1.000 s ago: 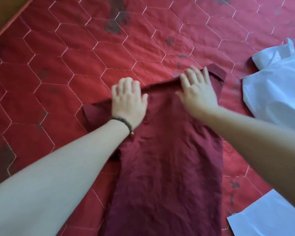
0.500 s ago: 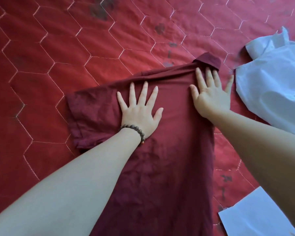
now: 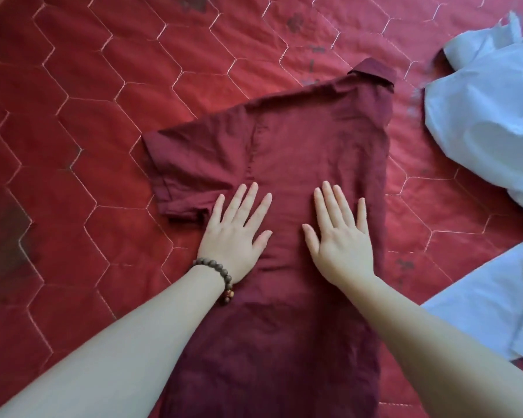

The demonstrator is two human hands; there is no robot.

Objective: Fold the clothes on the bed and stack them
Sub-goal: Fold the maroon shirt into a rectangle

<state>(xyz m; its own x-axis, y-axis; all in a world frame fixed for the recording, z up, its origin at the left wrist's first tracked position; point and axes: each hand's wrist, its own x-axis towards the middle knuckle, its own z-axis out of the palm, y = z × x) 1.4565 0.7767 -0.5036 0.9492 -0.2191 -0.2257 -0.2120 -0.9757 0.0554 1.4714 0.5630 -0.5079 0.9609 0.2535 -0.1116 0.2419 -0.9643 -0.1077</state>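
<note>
Your two forearms come in from 7 and 5 o'clock onto the maroon shirt [image 3: 284,312], which lies flat on the bed [image 3: 73,146] and runs from the near edge up toward 1 o'clock; your left hand [image 3: 234,233] rests palm down on the cloth just left of centre, fingers straight and spread, its grip released, holding nothing, with a beaded bracelet [image 3: 221,274] on the wrist; your right hand [image 3: 340,236] lies flat beside it at centre, fingers straight, grip likewise released, pressing the fabric; the two hands are near each other but apart; a short sleeve [image 3: 191,170] sticks out toward 9 o'clock, its hem just beside your left fingertips; the collar [image 3: 373,72] sits at the far end near 1 o'clock; pale blue clothes lie on the quilt, one [image 3: 483,306] at 4 o'clock, another [image 3: 489,116] at 2 o'clock, both apart from the shirt.
</note>
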